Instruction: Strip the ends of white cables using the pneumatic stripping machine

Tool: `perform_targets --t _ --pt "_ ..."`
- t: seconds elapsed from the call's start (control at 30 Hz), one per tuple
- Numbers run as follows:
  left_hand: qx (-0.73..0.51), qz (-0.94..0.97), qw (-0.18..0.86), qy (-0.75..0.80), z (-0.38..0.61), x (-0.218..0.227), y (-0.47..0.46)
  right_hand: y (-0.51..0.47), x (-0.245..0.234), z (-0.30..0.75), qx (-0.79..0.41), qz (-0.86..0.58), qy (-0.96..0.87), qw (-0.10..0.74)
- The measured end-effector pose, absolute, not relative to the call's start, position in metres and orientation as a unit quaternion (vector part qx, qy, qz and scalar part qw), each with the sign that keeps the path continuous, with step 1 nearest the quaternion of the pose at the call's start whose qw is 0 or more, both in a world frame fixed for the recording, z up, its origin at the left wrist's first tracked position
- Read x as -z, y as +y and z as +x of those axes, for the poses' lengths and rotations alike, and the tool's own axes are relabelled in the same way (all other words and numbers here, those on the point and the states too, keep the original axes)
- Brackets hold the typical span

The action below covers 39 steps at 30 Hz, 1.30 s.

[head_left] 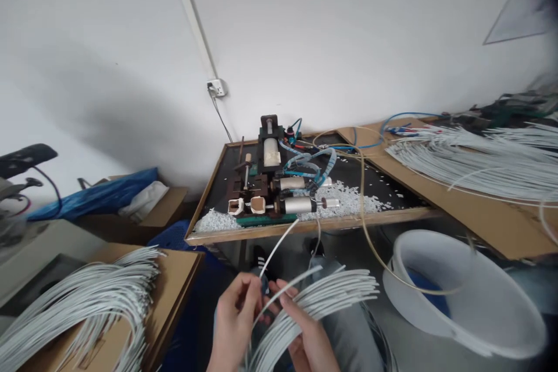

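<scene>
While the right hand (pixel 311 334) grips a bundle (pixel 322 296) of white wires low in the view, its fingers closed around the strands, the left hand (pixel 235 317) pinches a single wire (pixel 279 247) between thumb and fingers. This wire rises from the left hand toward the machine (pixel 274 186) on the table (pixel 305 224). The bundle fans out to the right above the lap. To the left, a second heap of wires (pixel 87 296) lies on a cardboard box (pixel 174 279). To the right stands a white bucket (pixel 462 296), just below the table edge. White offcuts (pixel 349 197) lie scattered around the machine, whose blue hoses (pixel 309 163) loop at its right side. Farther right, more wires (pixel 479 157) lie spread over a cardboard sheet (pixel 479 215). On the wall behind, a socket (pixel 217 88) carries a plug.
</scene>
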<state>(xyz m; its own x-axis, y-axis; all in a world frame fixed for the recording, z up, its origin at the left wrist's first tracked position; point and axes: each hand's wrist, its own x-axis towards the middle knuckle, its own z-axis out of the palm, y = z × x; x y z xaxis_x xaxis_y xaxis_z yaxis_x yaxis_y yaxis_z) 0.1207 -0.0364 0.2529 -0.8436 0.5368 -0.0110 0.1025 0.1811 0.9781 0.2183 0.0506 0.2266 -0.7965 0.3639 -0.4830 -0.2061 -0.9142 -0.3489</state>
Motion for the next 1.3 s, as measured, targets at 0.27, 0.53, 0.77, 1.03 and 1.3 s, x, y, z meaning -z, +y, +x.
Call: perform_targets --t 0.27,0.53,0.77,1.03,1.3 --pt "-0.773 0.131 0.208 0.585 0.090 -0.256 -0.016 0.053 -0.220 0.213 -0.921 -0.303 -0.168 0.179" --pt "-0.782 0.103 0.166 0.591 0.081 -0.256 0.006 0.059 -0.197 0.203 -0.925 -0.262 -0.176 0.213" --pt "-0.781 0.101 0.128 0.602 0.063 -0.247 0.021 0.078 -0.190 0.203 -0.924 -0.281 -0.167 0.197" --pt "-0.786 0.081 0.104 0.604 0.056 -0.238 0.027 0.075 -0.204 0.206 -0.923 -0.281 -0.160 0.209" --pt "-0.785 0.081 0.114 0.603 0.052 -0.237 0.025 0.074 -0.213 0.207 -0.932 -0.261 -0.155 0.201"
